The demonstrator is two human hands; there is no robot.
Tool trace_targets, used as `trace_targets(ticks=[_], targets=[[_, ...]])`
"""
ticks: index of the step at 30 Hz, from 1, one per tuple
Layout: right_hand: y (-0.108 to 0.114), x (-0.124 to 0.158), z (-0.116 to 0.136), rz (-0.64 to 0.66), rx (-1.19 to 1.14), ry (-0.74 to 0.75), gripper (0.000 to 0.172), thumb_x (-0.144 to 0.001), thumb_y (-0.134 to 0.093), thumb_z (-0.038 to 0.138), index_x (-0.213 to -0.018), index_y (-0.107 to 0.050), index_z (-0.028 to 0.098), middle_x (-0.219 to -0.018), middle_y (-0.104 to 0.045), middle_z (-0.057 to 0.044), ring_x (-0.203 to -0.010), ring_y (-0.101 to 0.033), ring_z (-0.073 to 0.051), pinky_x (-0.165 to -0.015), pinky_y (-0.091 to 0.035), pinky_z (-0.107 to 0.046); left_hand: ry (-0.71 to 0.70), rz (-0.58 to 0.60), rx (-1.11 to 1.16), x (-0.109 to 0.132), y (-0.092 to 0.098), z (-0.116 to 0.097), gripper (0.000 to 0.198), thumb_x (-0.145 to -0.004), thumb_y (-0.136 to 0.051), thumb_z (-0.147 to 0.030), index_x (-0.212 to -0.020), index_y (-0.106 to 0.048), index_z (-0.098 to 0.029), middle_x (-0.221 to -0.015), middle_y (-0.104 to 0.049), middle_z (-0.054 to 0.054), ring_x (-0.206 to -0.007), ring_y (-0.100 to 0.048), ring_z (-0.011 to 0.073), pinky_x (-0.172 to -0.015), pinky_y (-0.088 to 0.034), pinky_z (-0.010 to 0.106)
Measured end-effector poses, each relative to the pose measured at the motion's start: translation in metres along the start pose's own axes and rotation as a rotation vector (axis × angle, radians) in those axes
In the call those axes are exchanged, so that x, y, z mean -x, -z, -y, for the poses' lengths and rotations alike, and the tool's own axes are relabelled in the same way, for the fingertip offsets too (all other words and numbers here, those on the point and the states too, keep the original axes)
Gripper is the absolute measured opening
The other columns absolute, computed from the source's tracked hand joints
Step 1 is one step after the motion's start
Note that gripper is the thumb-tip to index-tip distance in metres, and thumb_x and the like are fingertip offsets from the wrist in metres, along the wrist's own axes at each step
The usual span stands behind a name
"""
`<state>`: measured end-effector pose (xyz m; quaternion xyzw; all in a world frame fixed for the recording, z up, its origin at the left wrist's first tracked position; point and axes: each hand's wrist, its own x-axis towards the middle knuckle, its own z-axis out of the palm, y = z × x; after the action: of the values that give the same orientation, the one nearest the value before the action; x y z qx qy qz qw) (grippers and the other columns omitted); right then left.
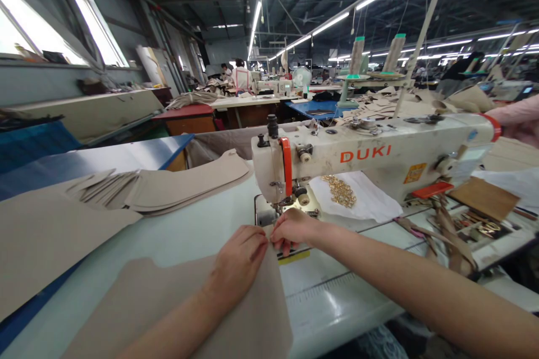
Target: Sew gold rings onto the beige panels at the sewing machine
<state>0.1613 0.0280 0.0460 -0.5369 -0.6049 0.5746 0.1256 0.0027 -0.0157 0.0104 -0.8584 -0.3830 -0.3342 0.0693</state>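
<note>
A beige fabric panel (269, 303) lies on the pale machine table, its upper corner reaching the needle area of a white sewing machine (320, 148). My left hand (240, 258) rests on the panel, fingers bent and closed on its upper edge. Just in front of the presser foot, my right hand (292, 230) is closed in a pinch, fingertips close to those of the left. Between them shows a small beige piece (268, 230); whether it is a separate tab or part of the panel I cannot tell. The right fingers partly hide the needle plate.
Stacked beige panels (189, 179) lie at the left. Gold metal fittings (340, 190) sit on white cloth (366, 196) under the machine arm. A tray (488, 235) with small tools and straps stands at right. Another person's sleeve (520, 118) shows behind the machine's right end.
</note>
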Motion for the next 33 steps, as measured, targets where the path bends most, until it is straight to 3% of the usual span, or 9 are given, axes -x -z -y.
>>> trace_targets(ticks=[7, 14, 19, 23, 27, 33], targets=[[0.003, 0.000, 0.002, 0.051, 0.056, -0.019, 0.021, -0.076, -0.055, 0.008, -0.056, -0.050, 0.015, -0.045, -0.053, 0.008, -0.031, -0.047, -0.004, -0.033, -0.031, -0.014, -0.055, -0.013, -0.015, -0.002, -0.003, -0.003, 0.021, -0.086, -0.043, -0.012, -0.074, -0.059, -0.018, -0.075, -0.066, 0.004, -0.072, -0.061, 0.0153, -0.068, -0.053, 0.026], [0.003, 0.000, 0.000, 0.027, 0.177, 0.044, 0.019, -0.076, -0.056, 0.012, -0.059, -0.049, 0.016, -0.050, -0.055, 0.006, -0.037, -0.053, -0.007, -0.039, -0.038, -0.016, -0.006, 0.042, -0.002, -0.005, -0.004, -0.002, 0.019, -0.081, -0.044, -0.010, -0.074, -0.060, -0.018, -0.073, -0.068, 0.003, -0.071, -0.062, 0.0154, -0.068, -0.053, 0.026], [0.003, 0.009, -0.021, -0.185, 0.361, 0.272, 0.016, -0.081, -0.050, 0.016, -0.070, -0.062, 0.016, -0.067, -0.065, -0.002, -0.064, -0.064, -0.015, -0.060, -0.046, -0.023, 0.016, 0.061, -0.005, -0.007, -0.005, -0.002, 0.017, -0.079, -0.046, -0.011, -0.071, -0.059, -0.019, -0.072, -0.067, 0.002, -0.070, -0.062, 0.0161, -0.066, -0.051, 0.027], [0.004, 0.020, -0.043, -0.305, 0.557, 0.522, 0.017, -0.084, -0.051, 0.016, -0.086, -0.068, 0.018, -0.093, -0.066, -0.007, -0.095, -0.058, -0.021, -0.085, -0.040, -0.032, 0.029, 0.047, -0.010, -0.007, -0.005, -0.004, 0.017, -0.079, -0.046, -0.011, -0.070, -0.058, -0.020, -0.070, -0.066, 0.001, -0.068, -0.060, 0.0158, -0.066, -0.051, 0.028], [0.002, 0.023, -0.055, -0.367, 0.897, 0.818, 0.019, -0.089, -0.048, 0.017, -0.091, -0.067, 0.018, -0.088, -0.064, -0.006, -0.087, -0.053, -0.019, -0.080, -0.041, -0.029, 0.051, 0.049, 0.000, -0.008, -0.006, -0.005, 0.017, -0.080, -0.046, -0.012, -0.070, -0.058, -0.020, -0.069, -0.066, 0.001, -0.068, -0.061, 0.0154, -0.065, -0.051, 0.027], [0.000, 0.022, -0.053, -0.377, 1.008, 0.844, 0.018, -0.089, -0.048, 0.016, -0.087, -0.066, 0.017, -0.084, -0.062, -0.005, -0.082, -0.050, -0.019, -0.076, -0.042, -0.028, 0.069, 0.043, 0.035, -0.007, -0.005, -0.005, 0.017, -0.079, -0.047, -0.012, -0.071, -0.059, -0.020, -0.071, -0.067, 0.001, -0.070, -0.061, 0.0153, -0.066, -0.051, 0.027]])
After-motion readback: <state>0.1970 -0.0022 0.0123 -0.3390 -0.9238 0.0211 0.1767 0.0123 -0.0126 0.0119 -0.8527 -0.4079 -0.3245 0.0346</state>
